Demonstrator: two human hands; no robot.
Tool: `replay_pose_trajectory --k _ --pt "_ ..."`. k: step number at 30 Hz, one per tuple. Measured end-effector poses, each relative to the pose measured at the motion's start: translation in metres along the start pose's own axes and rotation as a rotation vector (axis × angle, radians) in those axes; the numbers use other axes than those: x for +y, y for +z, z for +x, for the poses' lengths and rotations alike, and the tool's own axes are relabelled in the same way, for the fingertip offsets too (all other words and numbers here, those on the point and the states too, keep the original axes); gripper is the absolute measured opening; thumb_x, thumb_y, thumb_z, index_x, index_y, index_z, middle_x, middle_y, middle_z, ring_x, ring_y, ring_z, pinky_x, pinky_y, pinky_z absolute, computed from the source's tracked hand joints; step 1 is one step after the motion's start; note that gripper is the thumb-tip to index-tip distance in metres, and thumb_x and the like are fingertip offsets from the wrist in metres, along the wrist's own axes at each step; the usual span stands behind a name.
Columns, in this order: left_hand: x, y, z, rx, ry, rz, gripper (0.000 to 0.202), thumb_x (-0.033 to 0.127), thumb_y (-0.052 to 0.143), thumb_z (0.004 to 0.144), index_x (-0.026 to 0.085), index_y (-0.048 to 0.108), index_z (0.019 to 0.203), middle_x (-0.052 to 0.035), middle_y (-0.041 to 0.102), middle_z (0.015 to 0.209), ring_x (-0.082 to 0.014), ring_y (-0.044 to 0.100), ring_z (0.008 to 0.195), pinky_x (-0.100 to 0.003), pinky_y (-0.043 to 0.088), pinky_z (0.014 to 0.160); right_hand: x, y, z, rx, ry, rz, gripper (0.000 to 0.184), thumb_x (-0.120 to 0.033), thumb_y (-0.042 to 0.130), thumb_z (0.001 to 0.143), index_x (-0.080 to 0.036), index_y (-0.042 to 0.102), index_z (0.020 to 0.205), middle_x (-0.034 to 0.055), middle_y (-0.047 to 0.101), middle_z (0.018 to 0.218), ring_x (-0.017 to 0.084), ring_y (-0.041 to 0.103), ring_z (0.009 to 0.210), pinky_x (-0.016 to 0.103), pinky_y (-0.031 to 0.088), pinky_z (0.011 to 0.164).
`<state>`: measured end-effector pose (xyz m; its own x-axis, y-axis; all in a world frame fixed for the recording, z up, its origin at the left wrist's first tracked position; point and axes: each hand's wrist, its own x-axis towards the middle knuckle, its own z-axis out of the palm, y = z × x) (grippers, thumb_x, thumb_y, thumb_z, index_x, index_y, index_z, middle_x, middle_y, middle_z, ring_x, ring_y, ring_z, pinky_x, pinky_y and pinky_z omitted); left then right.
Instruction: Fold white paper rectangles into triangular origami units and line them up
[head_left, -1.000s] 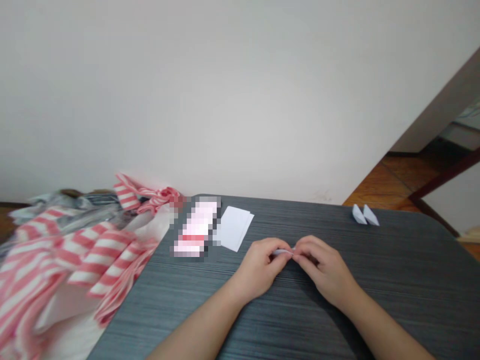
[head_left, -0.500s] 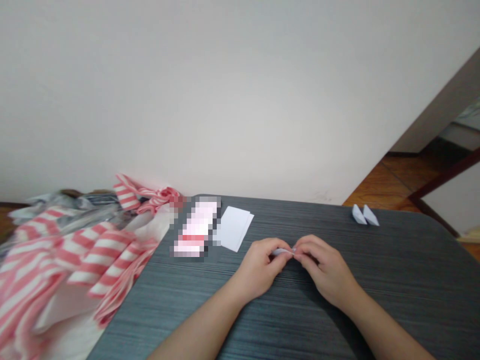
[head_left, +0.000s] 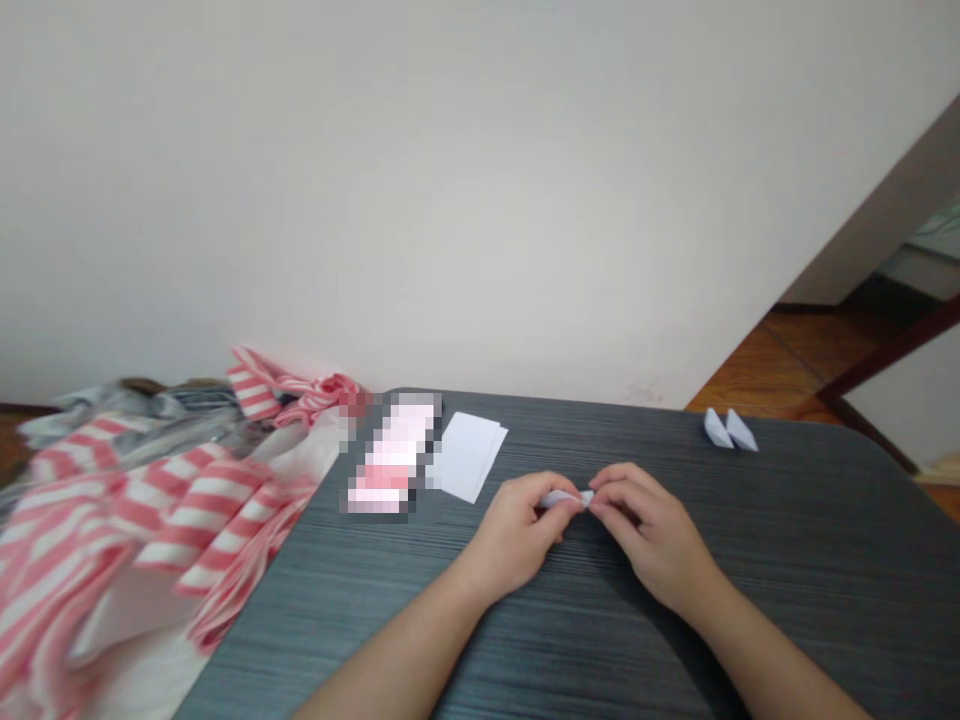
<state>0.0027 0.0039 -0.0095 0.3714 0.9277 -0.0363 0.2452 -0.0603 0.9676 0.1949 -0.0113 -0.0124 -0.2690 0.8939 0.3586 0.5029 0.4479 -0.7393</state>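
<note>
Over dark tabletop, left hand and right hand, grip pinched on folded paper, wide room toward right edge

The dark slate-grey, round-cornered table carries fine paler streaks like wood grain. Plain white are the small folded paper piece above its middle, the flat rectangular paper sheets towards its left and the pointed folded-paper shapes at its far right. Left of it, crumpled cloth has coral-pink and white stripes.
</note>
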Motion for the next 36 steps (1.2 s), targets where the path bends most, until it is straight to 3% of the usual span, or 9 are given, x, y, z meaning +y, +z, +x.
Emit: replay_pose_trajectory --k 3,6,12,22,29,36 --pt "-0.0014 0.0001 0.0003 0.006 -0.002 -0.024 0.020 0.034 0.057 0.089 0.017 0.068 0.091 0.0029 0.057 0.061 -0.0103 0.054 0.055 -0.019 0.040 0.053 0.0034 0.0030 -0.0023 -0.008 0.121 0.024 0.005 -0.022 0.057 0.091 -0.020 0.062 0.092 0.0033 0.063 0.084 0.016 0.059 0.070 0.028 0.048 0.066" --pt "-0.0020 0.0001 0.0005 0.001 -0.008 -0.041 0.020 0.034 0.057 0.089 0.017 0.067 0.091 0.0031 0.056 0.060 -0.0103 0.053 0.054 -0.019 0.040 0.052 0.0048 0.0048 -0.0037 -0.061 0.214 -0.003 0.012 -0.026 0.061 0.088 -0.020 0.061 0.099 -0.0022 0.057 0.067 0.014 0.053 0.055 0.026 0.043 0.055" --pt "-0.0005 -0.0002 0.0001 -0.015 -0.011 -0.042 0.018 0.031 0.057 0.088 0.016 0.067 0.090 0.0025 0.057 0.062 -0.0105 0.054 0.055 -0.019 0.040 0.053 -0.0010 0.0027 -0.0007 -0.101 0.150 -0.053 0.013 -0.027 0.058 0.091 -0.020 0.064 0.082 0.0003 0.060 0.070 0.016 0.057 0.064 0.026 0.043 0.060" --pt "-0.0002 -0.0001 -0.0003 -0.019 -0.006 -0.030 0.018 0.031 0.055 0.089 0.017 0.066 0.092 0.0031 0.056 0.061 -0.0102 0.053 0.055 -0.019 0.039 0.052 -0.0019 0.0031 -0.0015 -0.077 0.157 -0.035 0.015 -0.026 0.056 0.092 -0.020 0.060 0.079 -0.0005 0.058 0.069 0.016 0.055 0.064 0.026 0.042 0.061" --pt "-0.0063 0.0019 0.0002 0.017 -0.017 -0.065 0.023 0.029 0.059 0.086 0.018 0.061 0.106 0.0039 0.058 0.064 -0.0113 0.056 0.056 -0.020 0.041 0.052 -0.0028 0.0034 -0.0017 -0.073 0.183 0.000 0.015 -0.025 0.056 0.091 -0.020 0.059 0.077 -0.0007 0.057 0.069 0.016 0.054 0.064 0.025 0.041 0.061" --pt "-0.0044 -0.0006 0.0003 0.002 0.014 0.033 0.020 0.032 0.059 0.087 0.018 0.067 0.099 -0.0007 0.067 0.078 -0.0122 0.058 0.063 -0.021 0.043 0.057 -0.0028 0.0008 -0.0021 -0.086 0.189 0.011 0.015 -0.026 0.057 0.090 -0.020 0.061 0.077 -0.0004 0.059 0.070 0.016 0.056 0.065 0.025 0.043 0.061"
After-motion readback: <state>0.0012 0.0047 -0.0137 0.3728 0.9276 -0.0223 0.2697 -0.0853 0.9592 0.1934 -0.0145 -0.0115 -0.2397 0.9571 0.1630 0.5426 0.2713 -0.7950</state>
